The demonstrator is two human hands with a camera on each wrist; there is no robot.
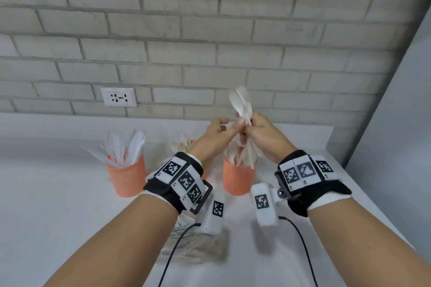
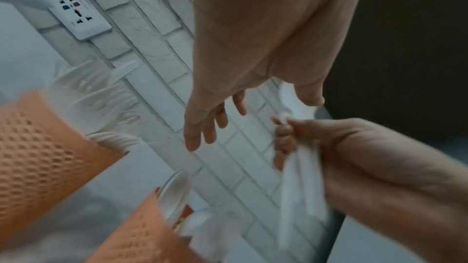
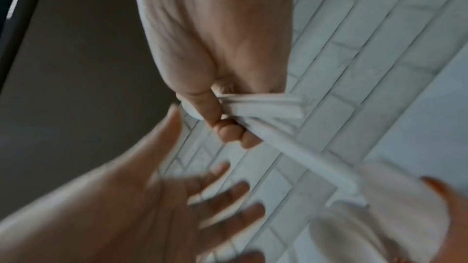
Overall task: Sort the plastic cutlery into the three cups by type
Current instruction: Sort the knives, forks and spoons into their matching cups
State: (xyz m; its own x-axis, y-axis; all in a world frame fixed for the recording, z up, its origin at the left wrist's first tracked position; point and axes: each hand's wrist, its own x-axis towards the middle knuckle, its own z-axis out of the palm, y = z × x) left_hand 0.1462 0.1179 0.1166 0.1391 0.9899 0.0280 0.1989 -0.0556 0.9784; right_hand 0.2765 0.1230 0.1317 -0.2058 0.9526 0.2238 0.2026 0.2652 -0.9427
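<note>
Above the counter's far right part, the right hand grips a bundle of white spoons, number unclear, over the rightmost of three orange cups; the left hand, fingers spread, holds nothing, its thumb reaching to the bundle.

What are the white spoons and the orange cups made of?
The spoons in the right hand look like thin matte white plastic, slightly see-through at the bowls. The orange cups look like paper or foam with a dimpled, embossed wall; which one, I cannot tell.
</note>
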